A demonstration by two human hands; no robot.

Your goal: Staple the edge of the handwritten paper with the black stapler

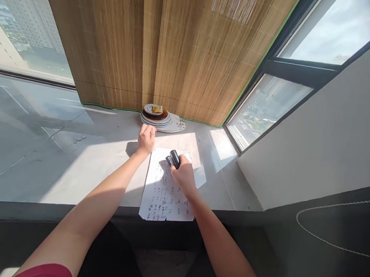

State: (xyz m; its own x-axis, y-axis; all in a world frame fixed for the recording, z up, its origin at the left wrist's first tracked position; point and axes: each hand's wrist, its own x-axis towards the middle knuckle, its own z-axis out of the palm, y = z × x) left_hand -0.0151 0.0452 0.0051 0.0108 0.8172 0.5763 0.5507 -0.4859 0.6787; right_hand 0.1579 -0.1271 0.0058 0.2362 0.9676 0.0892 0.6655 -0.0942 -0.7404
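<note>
A sheet of white paper (pixel 158 194) with handwriting lies on the pale sill, its near end reaching past the front edge. My right hand (pixel 184 173) grips a black stapler (pixel 174 159) over the upper part of the sheet. Just beyond the paper's top left corner is my left hand (pixel 146 138), its fingers curled closed; whatever may be inside them is too small to make out. Behind that hand stands a stack of plates (pixel 155 121), with a small yellow item on the top plate.
A bamboo blind (pixel 182 52) hangs behind the plates, down to the sill (pixel 111 151). Windows stand at the left and right. A white wall (pixel 320 132) borders the sill on the right, with a looped cord (pixel 309 232) near the lower right.
</note>
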